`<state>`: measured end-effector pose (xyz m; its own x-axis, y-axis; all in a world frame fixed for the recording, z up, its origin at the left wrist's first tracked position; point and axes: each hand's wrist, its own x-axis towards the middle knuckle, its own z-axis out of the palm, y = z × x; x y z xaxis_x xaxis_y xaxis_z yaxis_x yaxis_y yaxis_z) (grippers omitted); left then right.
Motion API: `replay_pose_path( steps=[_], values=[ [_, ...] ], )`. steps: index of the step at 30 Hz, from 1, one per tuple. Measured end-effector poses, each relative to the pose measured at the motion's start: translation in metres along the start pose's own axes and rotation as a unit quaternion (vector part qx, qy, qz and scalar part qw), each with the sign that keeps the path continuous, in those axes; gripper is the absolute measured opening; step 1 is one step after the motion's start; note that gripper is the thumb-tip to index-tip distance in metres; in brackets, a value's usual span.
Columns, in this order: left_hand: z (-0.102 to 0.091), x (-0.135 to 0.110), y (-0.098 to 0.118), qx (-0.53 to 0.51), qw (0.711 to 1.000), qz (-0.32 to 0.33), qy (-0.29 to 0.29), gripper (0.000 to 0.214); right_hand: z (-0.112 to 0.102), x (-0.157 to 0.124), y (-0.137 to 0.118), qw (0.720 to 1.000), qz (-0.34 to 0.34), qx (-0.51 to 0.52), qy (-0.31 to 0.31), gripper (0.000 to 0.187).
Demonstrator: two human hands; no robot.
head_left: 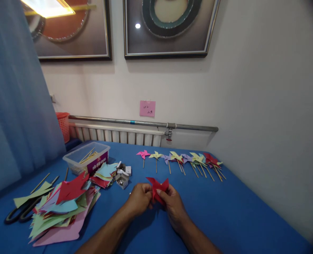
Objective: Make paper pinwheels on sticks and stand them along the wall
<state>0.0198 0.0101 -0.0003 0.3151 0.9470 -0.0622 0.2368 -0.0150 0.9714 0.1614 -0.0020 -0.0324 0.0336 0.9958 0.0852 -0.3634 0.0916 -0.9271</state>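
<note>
A red paper pinwheel is held just above the blue tabletop, its blades folded in toward the middle. My right hand grips it from the right, with the thumb pressed on its front near the centre. On the other side my left hand is closed at the pinwheel's left edge, fingertips pinched together; whether they hold the paper or something small there is hidden. Two small open boxes of metal pins, a nearer box and a farther box, stand beyond my left hand.
Finished pinwheels on sticks lie in a row along the back right. Cut coloured paper is piled at left, partly over black-handled scissors. Behind it are a smaller paper stack and a clear plastic tub of wooden sticks.
</note>
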Motion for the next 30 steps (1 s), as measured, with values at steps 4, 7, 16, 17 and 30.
replay_pose_path(
  steps=[4,7,16,17,30],
  values=[
    [0.001,-0.001,-0.001,-0.016,1.0,-0.021,-0.005,0.013,-0.005,0.004,-0.003,1.0,-0.004,-0.007,0.02,0.03],
    [0.002,-0.001,-0.003,-0.025,0.999,-0.034,-0.001,0.009,-0.01,0.01,-0.004,0.999,-0.009,-0.005,0.05,0.03],
    [0.005,-0.002,-0.005,-0.013,0.999,-0.04,-0.013,0.006,-0.014,0.014,-0.004,0.999,-0.01,-0.025,0.047,0.027],
    [0.005,-0.002,-0.005,-0.016,0.999,-0.043,-0.016,0.006,-0.014,0.014,-0.005,0.999,-0.008,-0.027,0.045,0.027],
    [0.007,0.001,-0.013,-0.057,0.997,-0.043,-0.039,0.005,-0.016,0.011,-0.008,0.998,-0.002,-0.053,0.034,0.027]
  ],
)
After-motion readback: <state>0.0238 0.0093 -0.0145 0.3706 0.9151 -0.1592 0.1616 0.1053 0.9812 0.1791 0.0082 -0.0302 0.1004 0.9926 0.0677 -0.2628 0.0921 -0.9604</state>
